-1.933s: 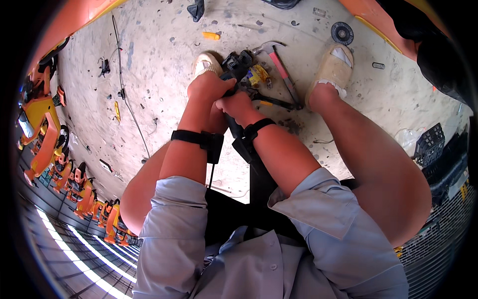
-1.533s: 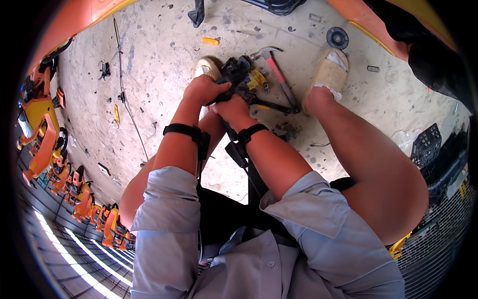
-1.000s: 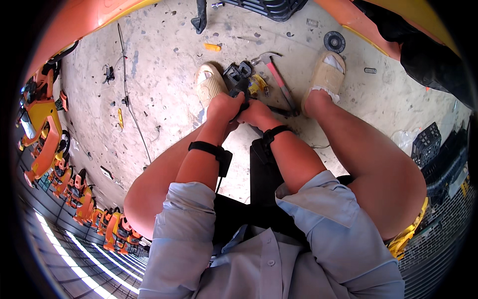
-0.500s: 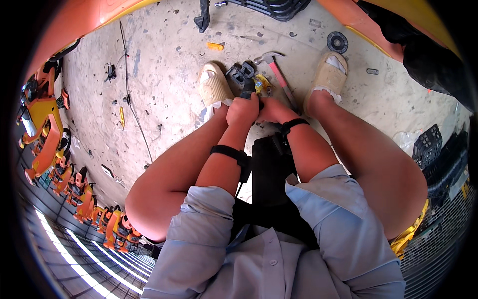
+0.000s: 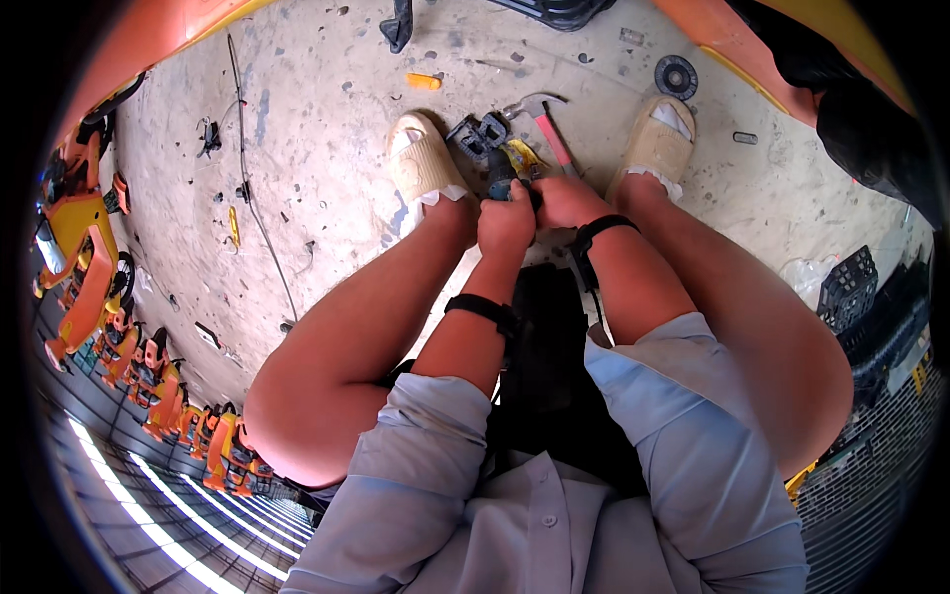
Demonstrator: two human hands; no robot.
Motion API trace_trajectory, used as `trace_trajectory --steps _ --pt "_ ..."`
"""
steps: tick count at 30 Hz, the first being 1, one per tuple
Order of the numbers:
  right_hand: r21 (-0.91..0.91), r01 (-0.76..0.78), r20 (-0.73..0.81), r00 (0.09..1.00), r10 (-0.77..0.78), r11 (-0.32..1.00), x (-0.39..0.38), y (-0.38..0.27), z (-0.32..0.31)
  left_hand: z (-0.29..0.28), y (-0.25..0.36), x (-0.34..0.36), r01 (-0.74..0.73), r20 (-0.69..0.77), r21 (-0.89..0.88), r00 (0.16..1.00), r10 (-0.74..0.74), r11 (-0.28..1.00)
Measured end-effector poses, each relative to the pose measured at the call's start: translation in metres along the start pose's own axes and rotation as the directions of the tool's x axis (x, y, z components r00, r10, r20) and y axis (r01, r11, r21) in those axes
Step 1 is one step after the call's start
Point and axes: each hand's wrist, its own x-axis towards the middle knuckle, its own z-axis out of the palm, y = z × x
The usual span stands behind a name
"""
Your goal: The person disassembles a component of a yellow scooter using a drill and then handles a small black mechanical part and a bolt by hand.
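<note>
A dark cordless drill (image 5: pixel 502 170) points away from me, low between my feet. My left hand (image 5: pixel 507 222) is closed on its body, thumb along the top. My right hand (image 5: pixel 568 202) is closed against the drill's right side; its fingertips are mostly hidden. Just beyond the drill lie black pedals (image 5: pixel 478 136) and a crumpled yellow piece (image 5: pixel 523 154), partly covered by the drill. A claw hammer (image 5: pixel 550 135) with a red handle rests on the floor past my right hand, its handle end hidden behind that hand.
My sandalled feet flank the work. A black ring-shaped disc (image 5: pixel 675 77) and a yellow piece (image 5: pixel 424 81) lie on the concrete floor. A dark cable (image 5: pixel 244 163) runs along the left. Orange ride-on vehicles (image 5: pixel 87 267) stand at far left; black plastic parts (image 5: pixel 848 290) are at right.
Both hands and the drill have shifted slightly right, and more of the drill's body shows. The view has moved a little.
</note>
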Motion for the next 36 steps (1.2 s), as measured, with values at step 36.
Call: trace_trajectory --steps 36 --pt "-0.248 -0.319 -0.076 0.948 0.31 0.915 -0.035 -0.104 0.002 -0.074 -0.026 0.02 0.012 0.486 -0.137 0.872 0.056 0.991"
